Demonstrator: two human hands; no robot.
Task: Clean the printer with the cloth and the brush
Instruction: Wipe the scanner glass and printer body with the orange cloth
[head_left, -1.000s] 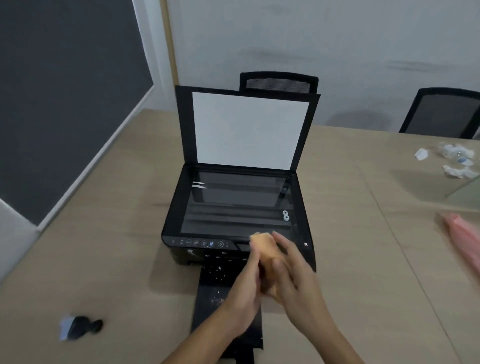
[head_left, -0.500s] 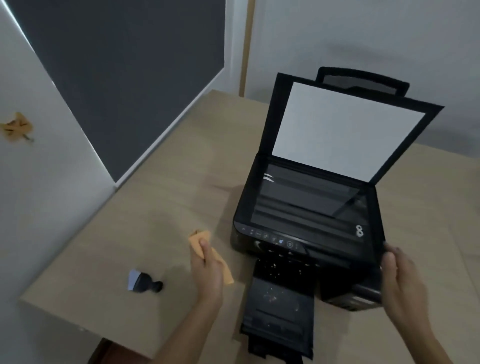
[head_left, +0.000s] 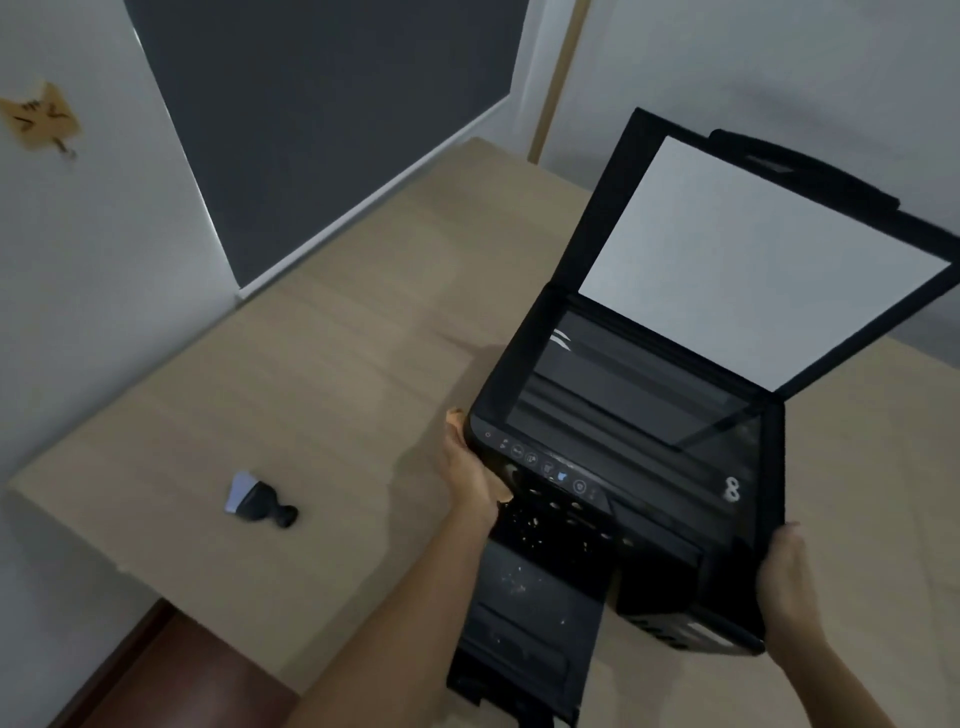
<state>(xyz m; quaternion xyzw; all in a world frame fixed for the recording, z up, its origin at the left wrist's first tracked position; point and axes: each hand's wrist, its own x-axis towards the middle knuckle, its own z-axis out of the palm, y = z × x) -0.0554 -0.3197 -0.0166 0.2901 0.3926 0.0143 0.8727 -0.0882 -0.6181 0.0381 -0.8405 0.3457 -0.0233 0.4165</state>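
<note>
The left hand (head_left: 470, 475) presses flat on the left side of the printer (head_left: 631, 457), the right hand (head_left: 787, 584) holds its right front corner, and I cannot tell if the cloth is under the left hand. The printer sits on the table (head_left: 311, 389) with its lid (head_left: 753, 260) up, and the brush (head_left: 260, 500) lies untouched, well to the left of the printer. Little bits of dirt dot the tray (head_left: 524, 613) at the printer's front, so I think most cleaning is left.
</note>
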